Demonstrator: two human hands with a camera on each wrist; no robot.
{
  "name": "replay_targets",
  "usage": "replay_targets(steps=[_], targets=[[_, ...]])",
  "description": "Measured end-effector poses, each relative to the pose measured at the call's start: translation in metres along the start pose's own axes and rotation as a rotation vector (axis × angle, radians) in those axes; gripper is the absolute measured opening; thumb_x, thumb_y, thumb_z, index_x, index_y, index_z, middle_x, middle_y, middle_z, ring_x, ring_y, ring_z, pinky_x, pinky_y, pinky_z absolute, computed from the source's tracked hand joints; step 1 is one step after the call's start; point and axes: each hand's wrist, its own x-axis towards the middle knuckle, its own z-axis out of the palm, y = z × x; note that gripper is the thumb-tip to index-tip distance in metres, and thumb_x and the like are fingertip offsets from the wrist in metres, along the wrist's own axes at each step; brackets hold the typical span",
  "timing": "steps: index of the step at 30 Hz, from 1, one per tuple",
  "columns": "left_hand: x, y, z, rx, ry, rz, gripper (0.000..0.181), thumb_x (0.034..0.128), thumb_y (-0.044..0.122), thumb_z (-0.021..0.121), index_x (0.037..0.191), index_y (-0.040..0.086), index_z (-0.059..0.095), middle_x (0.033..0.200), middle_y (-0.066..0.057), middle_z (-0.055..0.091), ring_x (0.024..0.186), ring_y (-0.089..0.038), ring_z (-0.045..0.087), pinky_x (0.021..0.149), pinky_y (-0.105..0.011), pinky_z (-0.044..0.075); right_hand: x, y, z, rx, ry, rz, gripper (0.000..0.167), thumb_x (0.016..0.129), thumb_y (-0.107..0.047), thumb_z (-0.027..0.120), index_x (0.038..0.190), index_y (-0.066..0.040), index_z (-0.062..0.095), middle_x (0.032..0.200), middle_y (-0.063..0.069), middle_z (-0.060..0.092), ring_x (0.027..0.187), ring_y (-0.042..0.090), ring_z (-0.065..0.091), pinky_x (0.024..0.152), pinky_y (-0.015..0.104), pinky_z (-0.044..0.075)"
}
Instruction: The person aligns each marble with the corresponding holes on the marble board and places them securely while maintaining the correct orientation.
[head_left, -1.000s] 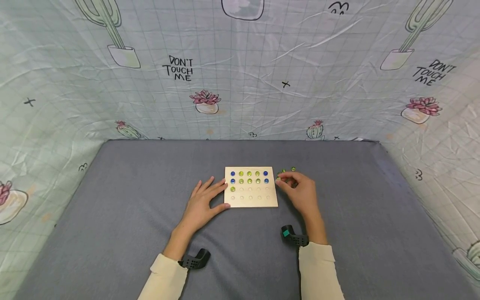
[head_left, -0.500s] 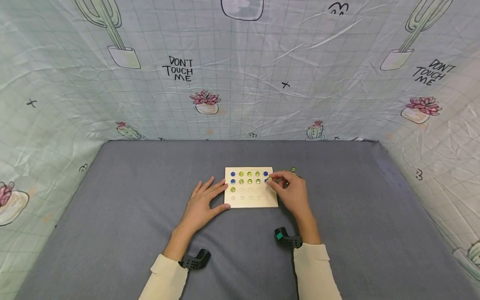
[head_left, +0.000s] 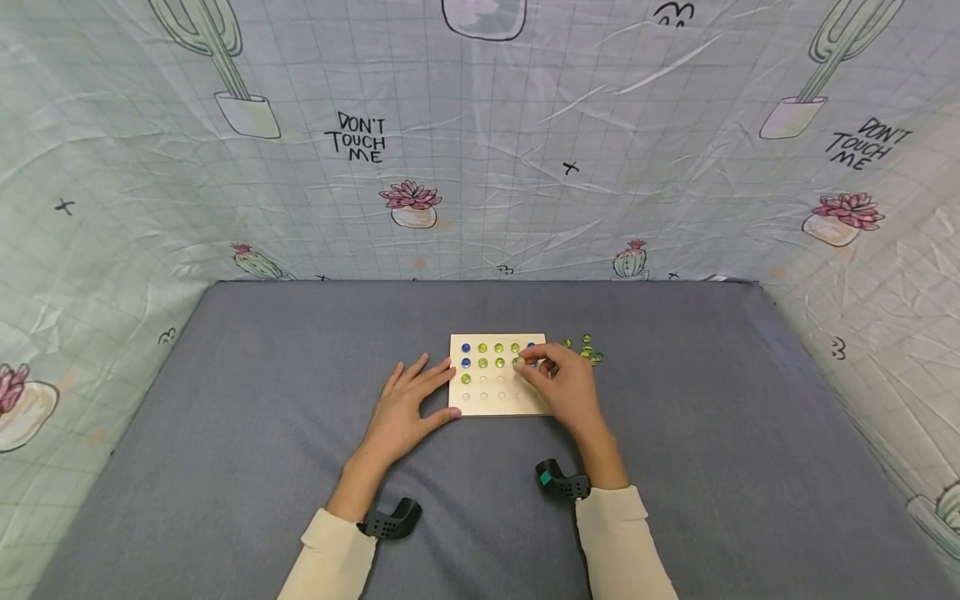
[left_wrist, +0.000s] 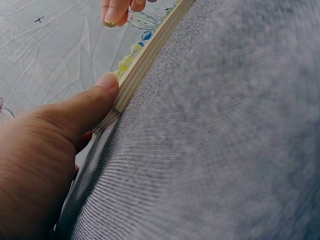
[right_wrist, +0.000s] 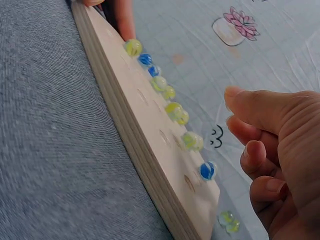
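The marbles (head_left: 499, 362) look glossy, the board (head_left: 492, 388) wooden

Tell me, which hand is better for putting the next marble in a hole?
Probably the right hand. It pinches a marble over the board, and the loose marbles lie nearer it. The left hand touches the board's left side, perhaps steadying it.

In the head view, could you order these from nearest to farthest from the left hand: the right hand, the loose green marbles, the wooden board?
1. Wooden board: touching the left hand.
2. Right hand: over the board's right side.
3. Loose green marbles: farthest right, beyond the board.
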Motion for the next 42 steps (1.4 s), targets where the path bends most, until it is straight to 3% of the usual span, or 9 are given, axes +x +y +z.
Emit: replay_targets(steps=[29,42], targets=[[0.000,-0.001,0.001,0.010,0.000,-0.001,0.066,0.0804,0.045,0.073,0.138,0.018,0.055,0.143,0.003,0.047,0.139,-0.028,0.031,0.118,-0.048,0.008,-0.007,-0.006,0.037,0.007,-0.079,-0.068,0.014,0.078,-0.014,0.081,0.090,-0.012,0.074,0.075,-0.005,0.062,0.055,0.005,0.047,0.045,0.021,0.039],[0.000,-0.001,0.001,0.000,0.005,0.003,0.065,0.0799,0.043,0.074,0.137,0.017,0.056,0.143,0.002,0.048,0.138,-0.029,0.031,0.117,-0.049,0.010,-0.009,-0.007,0.040,0.005,-0.079,-0.100,0.015,0.078,-0.012,0.081,0.091,-0.010,0.074,0.072,-0.005,0.057,0.055,0.006,0.045,0.046,0.023,0.038]])
